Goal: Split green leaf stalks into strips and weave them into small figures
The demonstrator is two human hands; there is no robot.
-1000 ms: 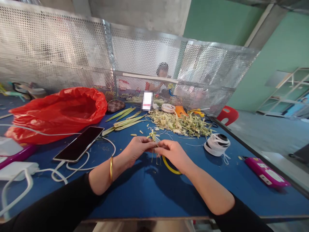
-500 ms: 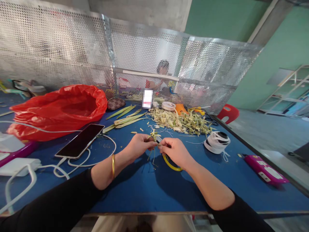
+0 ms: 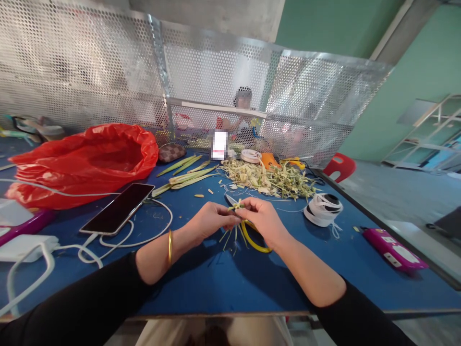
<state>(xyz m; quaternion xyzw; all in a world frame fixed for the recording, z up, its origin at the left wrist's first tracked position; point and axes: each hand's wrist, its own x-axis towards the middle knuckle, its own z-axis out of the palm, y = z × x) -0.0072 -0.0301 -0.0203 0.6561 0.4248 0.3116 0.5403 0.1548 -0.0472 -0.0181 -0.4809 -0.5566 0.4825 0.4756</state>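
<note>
Between my two hands is a small piece woven from pale green leaf strips (image 3: 236, 206), with thin loose ends hanging below. My left hand (image 3: 215, 217) pinches it from the left, fingers closed. From the right, the thumb and fingers of my right hand (image 3: 260, 218) close on its upper part. Scissors with yellow handles (image 3: 254, 243) lie on the blue table under my right hand; a blade tip shows just behind the woven piece. My fingers partly cover both the piece and the scissors.
Behind my hands lie a heap of leaf scraps (image 3: 270, 178) and long leaf strips (image 3: 190, 179). A red plastic bag (image 3: 82, 163), a phone (image 3: 117, 209) and white cables are at left. On the right are a white ribbon roll (image 3: 323, 210) and a purple case (image 3: 394, 250). Someone sits beyond the perforated screen (image 3: 216, 67).
My right hand has moved up and closed on the top of the woven piece. The piece has turned, its strip ends now fanned out below. The scissors' blade tip shows more.
</note>
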